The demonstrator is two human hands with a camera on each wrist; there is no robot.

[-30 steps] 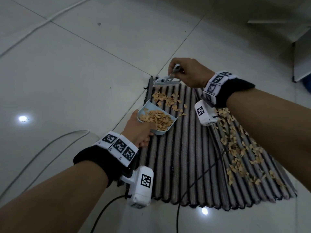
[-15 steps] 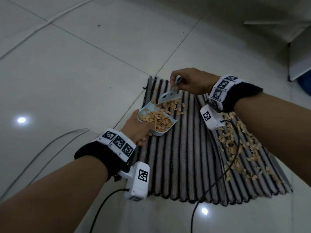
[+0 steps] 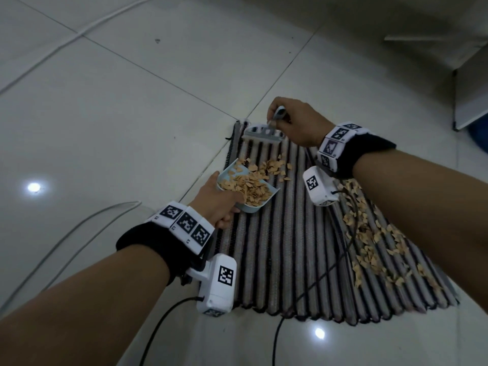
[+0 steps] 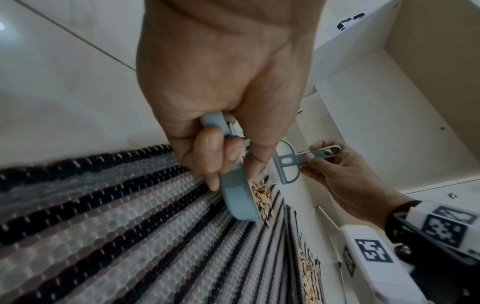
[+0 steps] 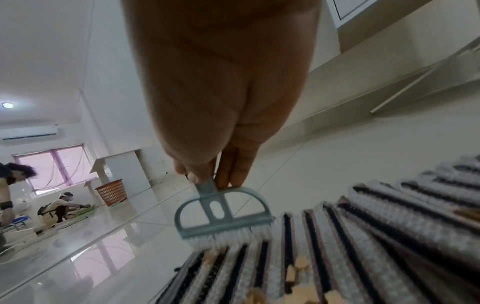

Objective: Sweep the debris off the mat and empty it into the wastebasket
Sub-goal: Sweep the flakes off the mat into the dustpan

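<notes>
Mat point(image 3: 290, 247): brush point(image 3: 264, 133) beneath right fingers point(image 3: 273, 123)

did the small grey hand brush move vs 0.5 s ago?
Yes. The small grey hand brush went from the light blue dustpan's mouth back to the striped woven mat's far edge.

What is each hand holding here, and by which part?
The left hand grips the blue dustpan by its handle; the right hand pinches the small grey brush by its thin handle, above the bristle head.
</notes>
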